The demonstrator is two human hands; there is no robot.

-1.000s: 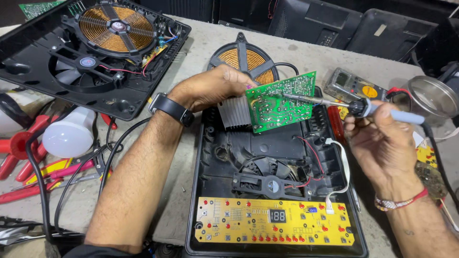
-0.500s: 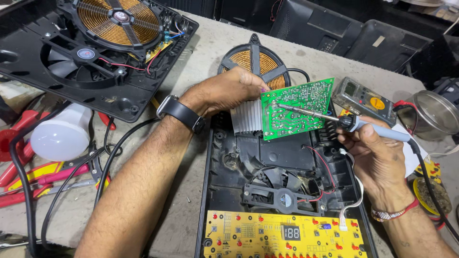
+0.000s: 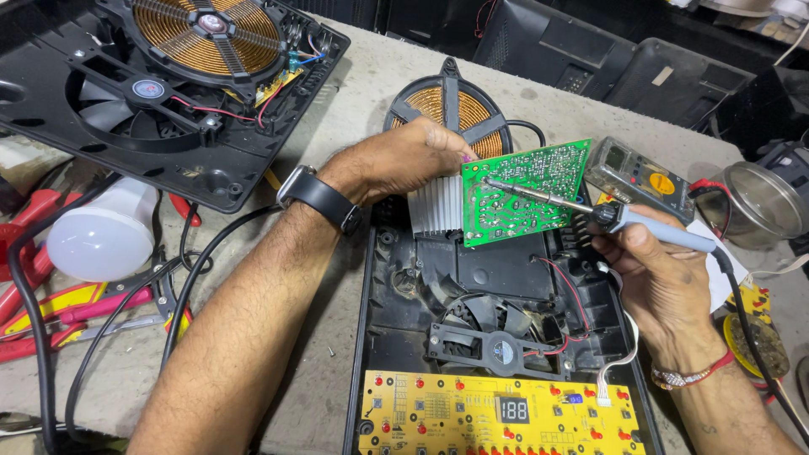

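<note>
Two hands at work above the opened black cooker housing (image 3: 506, 278): left hand (image 3: 404, 160) pinches the green circuit board (image 3: 522, 192) upright, solder side exposed, while right hand (image 3: 661, 274) grips the soldering iron (image 3: 607, 212), tip touching the board's upper left.

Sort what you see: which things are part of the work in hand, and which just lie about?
In use:
left hand
green circuit board with finned heatsink
right hand
blue-handled soldering iron
open black appliance base

Lying about:
white bulb
yellow-dial multimeter
red-handled tools
second opened black appliance with copper coil
</note>
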